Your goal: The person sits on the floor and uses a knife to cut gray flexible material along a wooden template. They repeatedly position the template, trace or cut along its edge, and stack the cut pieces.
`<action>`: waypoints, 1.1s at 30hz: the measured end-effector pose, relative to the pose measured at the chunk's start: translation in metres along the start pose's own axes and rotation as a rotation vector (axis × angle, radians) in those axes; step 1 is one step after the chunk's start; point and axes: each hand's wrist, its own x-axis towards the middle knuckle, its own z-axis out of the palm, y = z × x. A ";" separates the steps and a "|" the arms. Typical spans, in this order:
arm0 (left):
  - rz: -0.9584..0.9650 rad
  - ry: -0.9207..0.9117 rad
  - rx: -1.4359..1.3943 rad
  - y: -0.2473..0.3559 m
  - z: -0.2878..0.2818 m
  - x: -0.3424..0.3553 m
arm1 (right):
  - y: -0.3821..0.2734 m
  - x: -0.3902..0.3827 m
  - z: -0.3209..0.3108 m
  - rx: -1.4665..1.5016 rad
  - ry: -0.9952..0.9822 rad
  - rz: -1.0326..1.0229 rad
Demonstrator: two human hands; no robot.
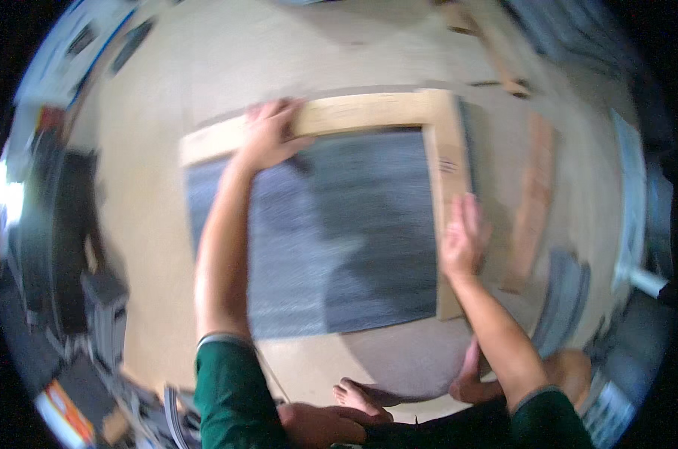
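Note:
Two pale wooden boards meet in an L at the far right corner of a dark grey-blue rectangular sheet (pixel 354 217) on the floor. My left hand (pixel 272 136) grips the far board (pixel 361 112), with fingers over its far edge and the thumb on the near side. On the right board (pixel 445 153) my right hand (pixel 465 238) rests with its fingers stretched out along the outer edge. That board runs toward me and has a small dark mark. Motion blurs both hands somewhat, and my left forearm covers part of the sheet.
A loose wooden plank (pixel 532 198) lies on the floor to the right, near curved grey strips (pixel 562 299). More wood pieces (pixel 492 56) lie at the far right. Dark bulky objects (pixel 66 232) stand along the left. My bare foot (pixel 361 400) is near the sheet's close edge.

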 end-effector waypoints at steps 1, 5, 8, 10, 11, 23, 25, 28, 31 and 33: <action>0.025 0.012 0.004 0.001 0.002 0.002 | 0.000 -0.003 0.000 -0.067 -0.008 0.015; -0.062 0.100 0.071 0.008 0.012 -0.004 | 0.004 -0.003 0.005 -0.081 0.032 -0.011; -0.143 0.149 0.151 0.017 0.016 -0.009 | 0.008 0.000 0.010 -0.040 0.057 -0.040; -0.196 0.160 0.179 0.026 0.020 -0.012 | 0.011 0.001 0.013 -0.028 0.042 -0.049; -0.214 0.181 0.176 0.030 0.023 -0.013 | 0.014 0.002 0.015 -0.044 0.054 -0.070; -0.179 0.186 0.161 0.024 0.027 -0.017 | 0.013 0.004 0.016 -0.088 0.048 -0.031; -0.163 0.206 0.196 0.025 0.025 -0.017 | 0.010 0.005 0.016 -0.011 0.201 -0.211; -0.213 0.107 0.228 0.029 0.022 -0.017 | 0.009 0.006 0.009 -0.208 -0.059 -0.119; -0.217 0.051 0.274 0.030 0.017 -0.016 | 0.008 0.013 -0.009 -0.228 -0.172 -0.218; -0.217 0.036 0.284 0.031 0.017 -0.014 | 0.005 0.022 -0.026 -0.241 -0.235 -0.291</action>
